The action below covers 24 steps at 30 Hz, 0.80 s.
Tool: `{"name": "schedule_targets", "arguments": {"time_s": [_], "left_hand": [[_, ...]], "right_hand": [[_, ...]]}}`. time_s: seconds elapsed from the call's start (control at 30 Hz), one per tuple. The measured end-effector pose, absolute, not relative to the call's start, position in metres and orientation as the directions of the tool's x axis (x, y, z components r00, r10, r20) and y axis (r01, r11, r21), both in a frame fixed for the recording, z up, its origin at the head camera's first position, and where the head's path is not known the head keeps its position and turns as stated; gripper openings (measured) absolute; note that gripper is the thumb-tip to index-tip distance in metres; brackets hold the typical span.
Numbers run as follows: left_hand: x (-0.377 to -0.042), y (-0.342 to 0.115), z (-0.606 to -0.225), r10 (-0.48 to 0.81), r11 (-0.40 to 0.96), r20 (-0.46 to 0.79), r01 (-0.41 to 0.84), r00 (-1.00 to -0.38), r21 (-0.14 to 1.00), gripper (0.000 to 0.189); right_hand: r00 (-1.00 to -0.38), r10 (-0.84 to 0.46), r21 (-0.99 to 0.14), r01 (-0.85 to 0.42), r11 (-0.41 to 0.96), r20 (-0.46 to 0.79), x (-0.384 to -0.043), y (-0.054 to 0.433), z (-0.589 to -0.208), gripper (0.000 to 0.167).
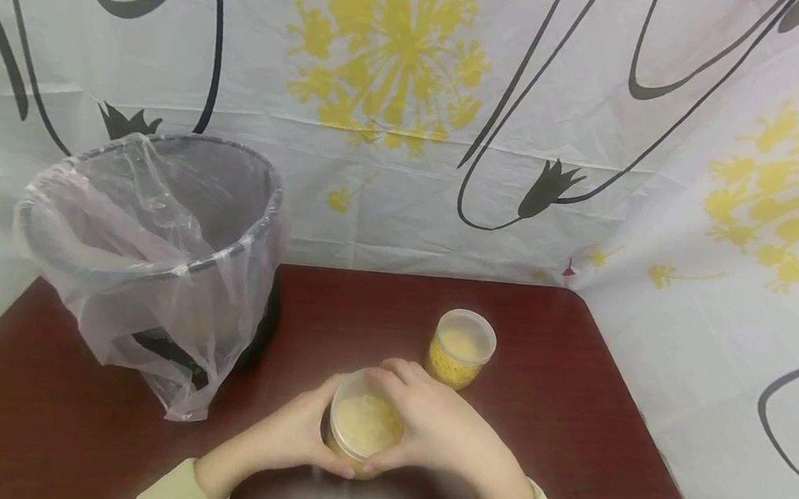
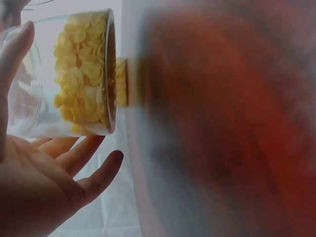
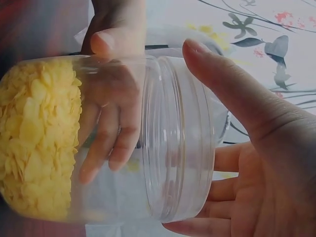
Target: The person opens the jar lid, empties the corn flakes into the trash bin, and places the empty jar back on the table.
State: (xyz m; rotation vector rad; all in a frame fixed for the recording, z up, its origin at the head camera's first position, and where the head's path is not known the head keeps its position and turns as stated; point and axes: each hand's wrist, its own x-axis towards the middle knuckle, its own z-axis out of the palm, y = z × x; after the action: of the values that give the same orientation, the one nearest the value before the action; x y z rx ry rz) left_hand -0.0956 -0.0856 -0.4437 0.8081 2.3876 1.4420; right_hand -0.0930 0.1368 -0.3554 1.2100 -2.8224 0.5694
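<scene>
A clear round jar (image 1: 364, 427) is held between both hands near the front of the table. Yellow flakes fill roughly its lower half, as the right wrist view shows. My left hand (image 1: 293, 437) grips the jar's body (image 2: 84, 74) from the left, thumb on one side, with some fingers (image 2: 101, 180) spread below the glassy wall. From the right, my right hand (image 1: 443, 421) holds the clear lid (image 3: 185, 138) between thumb and fingers. The lid sits on the jar. Behind the right hand stands a second clear jar (image 1: 459, 358) with yellow flakes.
A bin (image 1: 270, 214) lined with a translucent plastic bag (image 1: 179, 317) stands on the left of the dark red table (image 1: 546, 452). A white cloth (image 1: 387, 225) with yellow and grey flower prints hangs behind and along the right side.
</scene>
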Motion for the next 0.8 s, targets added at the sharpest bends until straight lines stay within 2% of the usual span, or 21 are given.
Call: {"name": "schedule_targets", "arguments": {"time_s": [0.3, 0.67, 0.8], "left_hand": [[-0.091, -0.087, -0.447, 0.605, 0.380, 0.053, 0.347, -0.794, 0.858, 0.110], [-0.096, -0.089, -0.453, 0.606, 0.384, 0.065, 0.363, -0.793, 0.849, 0.103], [-0.098, -0.090, -0.455, 0.618, 0.386, 0.062, 0.371, -0.783, 0.844, 0.102]], "right_hand": [[-0.700, -0.707, -0.310, -0.698, 0.646, 0.102, -0.089, 0.136, -0.361, 0.089], [-0.636, -0.763, -0.161, -0.770, 0.617, 0.119, -0.093, 0.128, -0.366, 0.089], [-0.619, -0.779, -0.123, -0.784, 0.608, 0.101, -0.096, 0.126, -0.365, 0.097]]}}
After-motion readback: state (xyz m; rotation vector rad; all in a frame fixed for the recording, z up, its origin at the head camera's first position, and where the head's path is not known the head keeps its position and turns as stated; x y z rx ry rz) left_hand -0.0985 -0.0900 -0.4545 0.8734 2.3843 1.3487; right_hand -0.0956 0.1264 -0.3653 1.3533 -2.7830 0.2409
